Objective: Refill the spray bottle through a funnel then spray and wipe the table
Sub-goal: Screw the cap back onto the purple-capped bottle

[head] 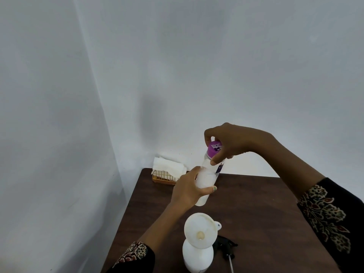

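We see a clear plastic refill bottle [206, 180] held tilted above a dark wood-grain table [256, 213]. Our left hand [189, 189] wraps its fingers [211, 189] round the bottle's middle, hiding part of it. Our right hand [232, 142] curls over the purple cap [214, 147], fingertips and thumb pinching it; the far side of the cap is covered. Below the left fingers stands the white spray bottle [198, 257], its base cut off, with a round white plastic funnel [201, 230] seated in its neck. Just right of it lies the black trigger head [226, 246], blurred. Beyond the left fingers, crumpled white paper towels [169, 167] sit in a yellow wire basket [163, 179].
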A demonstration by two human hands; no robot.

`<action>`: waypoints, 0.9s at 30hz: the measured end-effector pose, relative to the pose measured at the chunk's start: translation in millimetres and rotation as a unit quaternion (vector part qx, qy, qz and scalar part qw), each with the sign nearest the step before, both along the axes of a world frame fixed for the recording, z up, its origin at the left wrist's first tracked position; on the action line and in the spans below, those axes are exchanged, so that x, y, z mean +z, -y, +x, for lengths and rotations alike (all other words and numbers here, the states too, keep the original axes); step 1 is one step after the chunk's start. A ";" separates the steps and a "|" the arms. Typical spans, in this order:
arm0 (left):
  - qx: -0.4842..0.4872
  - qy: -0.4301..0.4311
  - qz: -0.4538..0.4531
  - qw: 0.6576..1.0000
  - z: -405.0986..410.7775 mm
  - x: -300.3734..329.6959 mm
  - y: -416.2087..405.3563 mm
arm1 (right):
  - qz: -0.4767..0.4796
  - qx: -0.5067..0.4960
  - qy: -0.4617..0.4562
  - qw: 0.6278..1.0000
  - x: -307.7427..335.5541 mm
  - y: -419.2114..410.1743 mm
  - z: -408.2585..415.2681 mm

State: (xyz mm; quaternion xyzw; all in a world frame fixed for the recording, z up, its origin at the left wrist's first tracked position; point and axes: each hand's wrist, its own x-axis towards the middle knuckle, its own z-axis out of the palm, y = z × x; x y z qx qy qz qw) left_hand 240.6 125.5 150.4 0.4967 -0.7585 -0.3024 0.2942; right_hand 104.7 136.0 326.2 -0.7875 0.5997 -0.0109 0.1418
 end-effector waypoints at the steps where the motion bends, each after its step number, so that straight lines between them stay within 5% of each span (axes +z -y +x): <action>1: -0.002 -0.005 0.003 1.000 0.1 -0.8 -0.2 | 0.001 0.013 -0.008 1.000 0.3 0.2 0.0; 8: -0.022 -0.027 0.012 0.999 1.4 1.4 3.5 | 0.031 0.094 0.030 0.995 11.2 -1.9 -5.1; 14: -0.007 -0.017 0.000 1.000 -0.8 4.0 3.0 | -0.025 0.016 0.008 1.000 9.0 -5.0 3.0; 21: -0.010 -0.017 -0.018 1.000 -2.3 6.1 4.5 | -0.156 -0.102 -0.201 0.962 1.0 -8.6 13.9; 24: -0.011 -0.022 -0.003 1.000 -1.4 4.8 4.4 | -0.101 -0.096 -0.135 0.981 6.5 -4.8 4.3; 27: -0.008 -0.024 0.005 1.000 -0.6 5.0 5.2 | -0.007 0.019 0.008 1.000 13.2 -5.0 -2.4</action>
